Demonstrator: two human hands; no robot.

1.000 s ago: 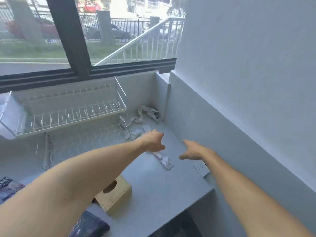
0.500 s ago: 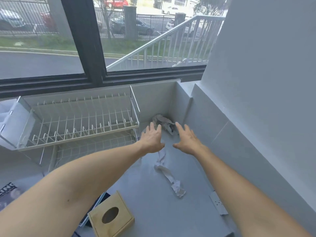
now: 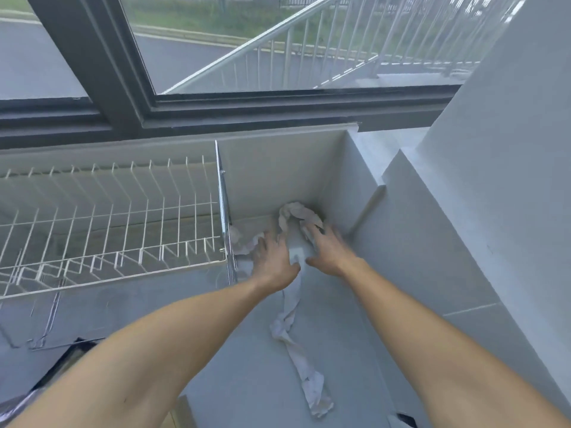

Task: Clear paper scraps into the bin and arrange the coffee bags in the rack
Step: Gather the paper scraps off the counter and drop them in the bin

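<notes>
A wide window [image 3: 278, 41] runs above the grey desk [image 3: 247, 366], which ends at a white wall [image 3: 509, 180] on the right. An empty white wire rack [image 3: 108, 217] stands on the desk's left part. Paper scraps [image 3: 298, 216] are bunched in the far corner beside the rack, and one twisted strip [image 3: 296, 341] trails toward the near edge. The left hand [image 3: 273, 262] and right hand [image 3: 327, 250] lie spread flat on the scraps, fingers open, gripping nothing yet
</notes>
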